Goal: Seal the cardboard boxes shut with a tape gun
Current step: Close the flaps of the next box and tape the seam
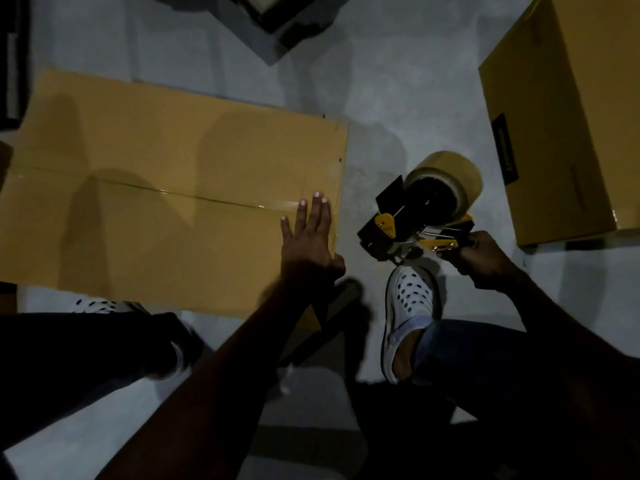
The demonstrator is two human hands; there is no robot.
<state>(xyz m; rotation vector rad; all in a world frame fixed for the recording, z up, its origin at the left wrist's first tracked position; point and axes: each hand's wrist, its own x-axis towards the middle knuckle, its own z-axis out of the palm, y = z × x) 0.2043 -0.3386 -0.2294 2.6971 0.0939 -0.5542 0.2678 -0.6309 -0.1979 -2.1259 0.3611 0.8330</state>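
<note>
A large brown cardboard box [166, 188] lies on the pale floor at the left, its two top flaps closed, with clear tape glinting along the middle seam. My left hand [310, 237] presses flat on the box's right end, fingers straight over the seam. To the right of the box, off its edge, my right hand [485, 259] grips the handle of a black and yellow tape gun [415, 223]. The gun carries a roll of tan tape [446, 183] and hangs just above the floor.
A second closed cardboard box [568, 119] stands at the upper right. A dark object [273, 22] sits at the top centre and a dark edge runs down the far left. My feet in white perforated clogs [410, 303] stand below the gun and under the box's near edge.
</note>
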